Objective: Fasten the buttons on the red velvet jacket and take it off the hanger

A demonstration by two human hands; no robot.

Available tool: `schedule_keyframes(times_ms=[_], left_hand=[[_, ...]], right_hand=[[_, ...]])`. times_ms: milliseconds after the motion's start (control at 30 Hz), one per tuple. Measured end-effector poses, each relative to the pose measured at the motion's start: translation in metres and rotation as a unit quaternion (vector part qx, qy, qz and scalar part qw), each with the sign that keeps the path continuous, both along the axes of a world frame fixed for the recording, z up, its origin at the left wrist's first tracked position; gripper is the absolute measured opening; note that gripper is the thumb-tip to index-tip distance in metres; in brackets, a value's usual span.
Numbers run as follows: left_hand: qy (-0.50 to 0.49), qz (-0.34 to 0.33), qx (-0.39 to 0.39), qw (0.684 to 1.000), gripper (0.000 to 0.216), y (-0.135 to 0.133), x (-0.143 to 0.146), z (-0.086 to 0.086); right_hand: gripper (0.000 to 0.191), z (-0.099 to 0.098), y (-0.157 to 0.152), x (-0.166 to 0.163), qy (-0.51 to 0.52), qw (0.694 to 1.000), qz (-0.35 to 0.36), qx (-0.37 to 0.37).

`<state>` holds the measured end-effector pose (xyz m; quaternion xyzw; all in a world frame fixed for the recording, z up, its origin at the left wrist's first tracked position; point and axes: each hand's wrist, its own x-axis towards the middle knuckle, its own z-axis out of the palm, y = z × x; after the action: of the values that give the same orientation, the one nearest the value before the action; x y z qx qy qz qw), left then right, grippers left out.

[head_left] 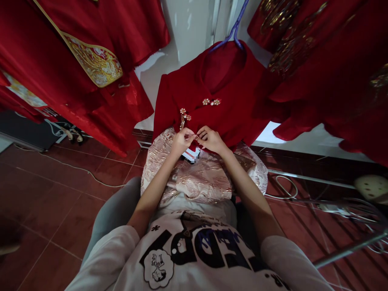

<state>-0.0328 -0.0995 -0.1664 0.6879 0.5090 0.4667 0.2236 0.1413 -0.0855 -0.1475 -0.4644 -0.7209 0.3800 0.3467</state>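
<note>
A red jacket (pixel 230 109) hangs on a blue hanger (pixel 233 30) in front of me, over a pale pink brocade skirt (pixel 206 178). My left hand (pixel 182 140) and my right hand (pixel 212 139) meet at the jacket's front edge, fingertips pinched together on a small clasp there. Two pearl flower clasps show above: one (pixel 211 102) near the collar, another (pixel 184 115) with a dangling charm just above my left hand. A white tag (pixel 191 154) peeks out below my hands.
Red embroidered garments hang at the left (pixel 75 64) and at the right (pixel 327 68). The floor (pixel 60 190) is red tile with a white cable (pixel 91 174) across it. A metal rack (pixel 348 210) stands at the right. A white wall (pixel 190 28) is behind.
</note>
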Motion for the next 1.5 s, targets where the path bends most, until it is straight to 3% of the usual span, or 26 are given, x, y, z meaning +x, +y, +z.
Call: schedule_keyframes(times_ms=[100, 167, 267, 400, 533, 767, 1167, 1333, 1500], left_hand=[[-0.130, 0.016, -0.040, 0.991, 0.021, 0.012, 0.000, 0.005], [-0.198, 0.028, -0.086, 0.976, 0.017, 0.023, -0.002, 0.011], [-0.274, -0.014, -0.139, 0.952, 0.021, 0.036, -0.007, 0.019], [-0.338, -0.044, -0.129, 0.931, 0.021, 0.046, -0.004, 0.024], [-0.424, 0.011, -0.157, 0.892, 0.014, 0.047, 0.009, 0.029], [-0.518, 0.010, -0.190, 0.834, 0.013, 0.032, 0.022, 0.048], [-0.468, 0.041, -0.178, 0.865, 0.015, 0.031, 0.025, 0.051], [-0.348, -0.032, -0.198, 0.916, 0.020, 0.029, 0.029, 0.063], [-0.123, -0.034, 0.016, 0.992, 0.012, 0.043, 0.030, 0.086]], right_hand=[[0.022, 0.009, -0.001, 0.006, 0.000, 1.000, -0.016, 0.009], [0.023, 0.015, -0.001, 0.012, 0.004, 0.999, -0.030, 0.014], [0.023, 0.022, -0.002, 0.019, -0.008, 0.999, -0.044, 0.025], [0.022, 0.031, -0.005, 0.024, -0.035, 0.998, -0.044, 0.035], [0.023, 0.038, -0.010, 0.031, -0.025, 1.000, -0.009, -0.007], [0.030, 0.044, -0.011, 0.044, 0.002, 0.999, 0.009, -0.030], [0.032, 0.047, -0.010, 0.051, 0.026, 0.995, 0.076, -0.052], [0.029, 0.053, -0.012, 0.062, 0.002, 0.993, 0.090, -0.080], [0.030, 0.063, -0.016, 0.084, -0.004, 0.995, 0.053, -0.089]])
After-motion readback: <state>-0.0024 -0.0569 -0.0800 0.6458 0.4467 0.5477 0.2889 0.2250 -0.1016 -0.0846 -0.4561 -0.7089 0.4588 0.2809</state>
